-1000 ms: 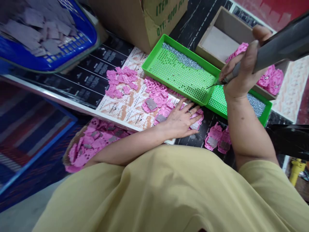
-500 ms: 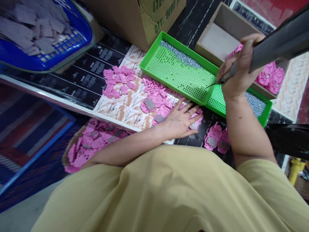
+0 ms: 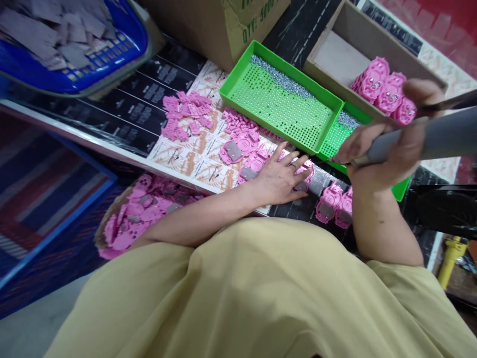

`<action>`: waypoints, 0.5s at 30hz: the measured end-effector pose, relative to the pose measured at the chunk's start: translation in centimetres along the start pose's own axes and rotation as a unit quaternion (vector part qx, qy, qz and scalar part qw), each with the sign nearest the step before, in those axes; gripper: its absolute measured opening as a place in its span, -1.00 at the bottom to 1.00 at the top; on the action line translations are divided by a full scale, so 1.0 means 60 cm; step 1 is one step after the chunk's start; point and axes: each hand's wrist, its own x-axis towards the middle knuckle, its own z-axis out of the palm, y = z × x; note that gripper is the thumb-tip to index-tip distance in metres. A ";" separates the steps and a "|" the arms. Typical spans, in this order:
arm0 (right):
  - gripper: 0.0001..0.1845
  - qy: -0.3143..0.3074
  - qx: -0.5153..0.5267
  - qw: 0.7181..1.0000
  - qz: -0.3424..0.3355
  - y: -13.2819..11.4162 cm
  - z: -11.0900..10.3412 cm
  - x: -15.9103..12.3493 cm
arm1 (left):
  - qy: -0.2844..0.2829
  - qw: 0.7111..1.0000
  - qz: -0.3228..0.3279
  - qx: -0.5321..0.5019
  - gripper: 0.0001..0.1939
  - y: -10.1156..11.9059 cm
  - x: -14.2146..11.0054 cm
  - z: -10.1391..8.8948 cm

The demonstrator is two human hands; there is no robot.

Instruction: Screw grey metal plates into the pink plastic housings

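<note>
My left hand (image 3: pixel 280 178) lies with fingers spread over a pink plastic casing (image 3: pixel 306 171), which it mostly covers. Wrapped around a grey electric screwdriver (image 3: pixel 443 135), my right hand (image 3: pixel 383 151) is just right of the left fingertips, by the near edge of the second green tray (image 3: pixel 337 144). The screwdriver's tip points left towards that casing; blur keeps me from seeing whether it touches. Left of my left hand lie pink casings with grey plates (image 3: pixel 233 151). Two more casings (image 3: pixel 328 203) lie below my right wrist.
Small screws fill part of a green perforated tray (image 3: pixel 268 97). Pink casings stand stacked in a brown box (image 3: pixel 328 59). Loose pink pieces (image 3: pixel 186 112), a blue basket (image 3: pixel 137 64) and a carton (image 3: pixel 238 30) are leftward. A blurred hand shape (image 3: pixel 425 94) shows behind the screwdriver; whose is unclear.
My right hand has lowered the screwdriver from above the green tray to beside my left hand. My left hand stays over the casing. The view has shifted slightly.
</note>
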 end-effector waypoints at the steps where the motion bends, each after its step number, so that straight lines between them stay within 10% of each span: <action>1: -0.86 0.001 0.009 1.000 -0.030 0.002 0.002 -0.008 | -0.001 1.000 0.000 -0.001 -0.44 0.000 0.000 0.000; 6: -0.54 -0.003 -0.075 0.997 -0.012 0.027 -0.002 -0.018 | -0.001 1.000 0.006 -0.010 -0.44 -0.002 -0.002 -0.002; 15: -0.72 -0.029 -0.007 0.999 0.019 0.037 0.001 -0.013 | -0.041 0.999 0.002 -0.007 -0.42 -0.001 0.005 -0.014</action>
